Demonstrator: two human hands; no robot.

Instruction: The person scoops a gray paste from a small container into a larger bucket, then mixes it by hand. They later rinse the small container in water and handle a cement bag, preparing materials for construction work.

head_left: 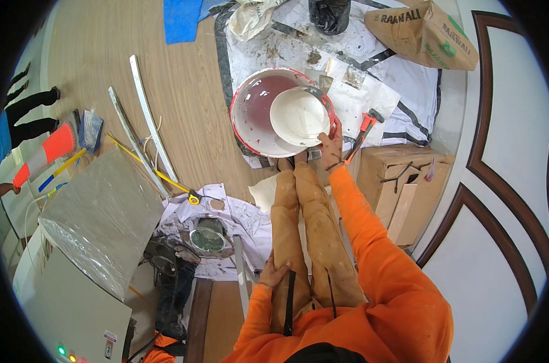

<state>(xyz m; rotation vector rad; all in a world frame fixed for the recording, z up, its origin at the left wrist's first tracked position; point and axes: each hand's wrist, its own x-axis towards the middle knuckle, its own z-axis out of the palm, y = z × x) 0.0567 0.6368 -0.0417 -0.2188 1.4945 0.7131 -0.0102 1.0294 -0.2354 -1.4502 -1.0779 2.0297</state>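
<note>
The right hand, curled on its rim, seems to be steadying the white bucket at the right edge of the basin, which next needs level support, while the left hand rests half-open on the thigh.

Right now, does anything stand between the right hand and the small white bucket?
Nothing visible does: the right hand is gripping the edge of the small white bucket. The bucket overlaps the red-rimmed tub in this view, and the orange-handled tool lies to the hand's right, not between them.
</note>
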